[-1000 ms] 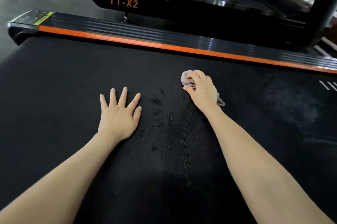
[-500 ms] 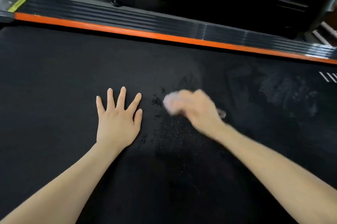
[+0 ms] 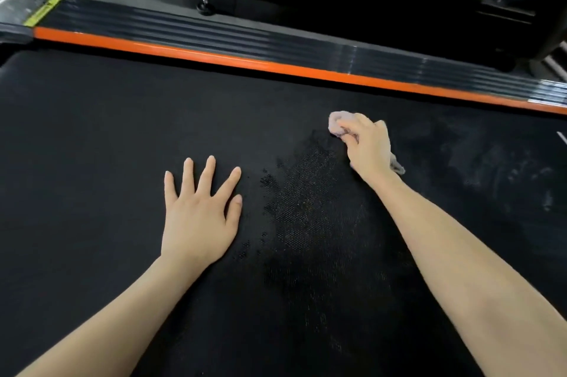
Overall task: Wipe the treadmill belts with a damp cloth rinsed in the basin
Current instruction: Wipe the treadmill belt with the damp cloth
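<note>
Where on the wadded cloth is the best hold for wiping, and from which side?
Its bunched middle, from above, as the right hand grips it. The cloth lies wadded on the flat belt, so only its top is free; the tail by the wrist looks too limp to press with.

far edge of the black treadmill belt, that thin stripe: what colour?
Orange. The narrow stripe borders the black ribbed side rail. The head view shows it best.
</note>
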Demonstrator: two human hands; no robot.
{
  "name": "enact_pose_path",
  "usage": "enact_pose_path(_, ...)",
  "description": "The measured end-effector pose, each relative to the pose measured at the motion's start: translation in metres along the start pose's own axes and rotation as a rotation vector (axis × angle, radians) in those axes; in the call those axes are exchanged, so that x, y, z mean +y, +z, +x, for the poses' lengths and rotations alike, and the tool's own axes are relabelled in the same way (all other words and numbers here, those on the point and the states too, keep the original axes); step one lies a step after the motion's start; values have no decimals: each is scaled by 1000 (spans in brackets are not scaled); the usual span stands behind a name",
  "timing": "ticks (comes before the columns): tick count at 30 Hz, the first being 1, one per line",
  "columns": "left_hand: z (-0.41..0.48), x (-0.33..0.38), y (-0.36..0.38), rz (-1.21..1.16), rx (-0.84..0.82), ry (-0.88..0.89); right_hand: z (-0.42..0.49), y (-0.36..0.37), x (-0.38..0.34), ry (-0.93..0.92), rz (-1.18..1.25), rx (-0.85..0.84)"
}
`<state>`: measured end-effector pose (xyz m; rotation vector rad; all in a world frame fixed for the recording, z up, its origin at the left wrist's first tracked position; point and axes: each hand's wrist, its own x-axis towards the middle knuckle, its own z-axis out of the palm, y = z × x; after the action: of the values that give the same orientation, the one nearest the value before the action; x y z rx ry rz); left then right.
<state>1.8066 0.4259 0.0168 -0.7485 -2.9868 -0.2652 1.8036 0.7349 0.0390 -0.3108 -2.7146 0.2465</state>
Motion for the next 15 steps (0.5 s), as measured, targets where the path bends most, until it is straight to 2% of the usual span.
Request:
enact_pose_path(2, 0, 1, -4, -34, 8, -22, 4, 6, 3, 122, -46, 56)
enact_pose_path(6, 38, -1, -20, -31, 78, -29, -1, 1, -3, 116, -14, 75)
enact_pose_path(10, 93, -11, -13, 81, -61, -92, 2, 4, 2, 131, 6, 70)
enact_pose_path(12, 95, -15, -1, 86, -60, -98, 0, 5, 2, 119, 6, 53)
enact_pose_path(15, 91, -15, 4, 78, -21, -93, 12, 11, 0, 200, 45, 79)
